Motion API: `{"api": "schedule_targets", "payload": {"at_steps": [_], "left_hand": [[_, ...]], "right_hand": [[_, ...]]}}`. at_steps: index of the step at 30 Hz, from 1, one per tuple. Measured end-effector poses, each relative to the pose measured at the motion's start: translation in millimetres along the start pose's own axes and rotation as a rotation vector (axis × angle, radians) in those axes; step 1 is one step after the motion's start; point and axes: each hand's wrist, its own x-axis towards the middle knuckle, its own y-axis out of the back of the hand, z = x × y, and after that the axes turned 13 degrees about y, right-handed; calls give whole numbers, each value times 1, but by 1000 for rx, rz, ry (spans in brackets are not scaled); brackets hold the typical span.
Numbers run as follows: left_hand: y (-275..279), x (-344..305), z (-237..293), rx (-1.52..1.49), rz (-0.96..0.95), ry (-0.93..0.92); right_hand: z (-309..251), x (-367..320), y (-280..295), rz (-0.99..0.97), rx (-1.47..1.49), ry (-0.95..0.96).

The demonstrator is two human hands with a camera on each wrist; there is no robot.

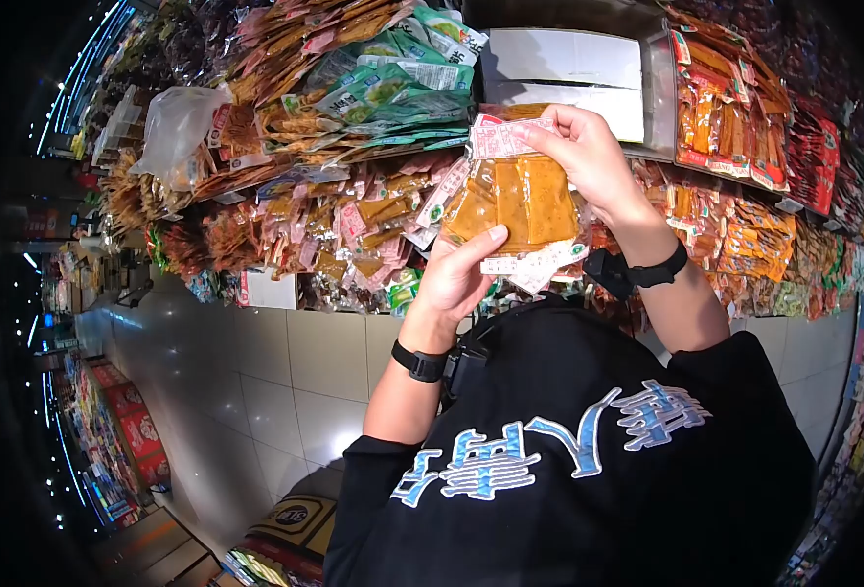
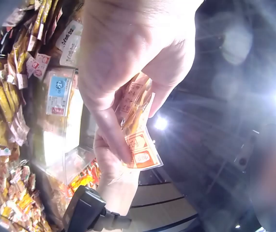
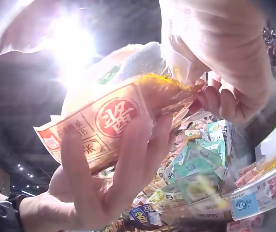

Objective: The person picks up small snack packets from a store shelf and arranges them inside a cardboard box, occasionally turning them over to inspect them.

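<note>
A clear snack packet with flat brownish-orange slabs inside is held up between both hands, in front of the shelf. My left hand grips its lower left, thumb on the slab side. In the right wrist view the fingers of that hand spread over the packet's pale label, which has a red round mark. Up at the pink printed top edge, my right hand pinches the packet between thumb and fingers. The left wrist view shows an orange-printed corner of the packet below the left hand.
Green snack packets are heaped behind to the left. A bin with white cardboard stands behind the right hand, orange packets right of it. A price tag fronts the shelf. A clear plastic bag lies further left.
</note>
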Motion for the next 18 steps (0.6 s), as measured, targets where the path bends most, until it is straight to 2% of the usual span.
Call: {"api": "schedule_targets", "payload": {"at_steps": [10, 16, 18], "left_hand": [[-5, -4, 1, 55, 38, -9], [-6, -3, 0, 135, 109, -47], [-5, -3, 1, 104, 96, -20]], "right_hand": [[4, 3, -7, 77, 20, -4], [2, 4, -1, -3, -53, -47], [-2, 6, -3, 38, 51, -83]]}}
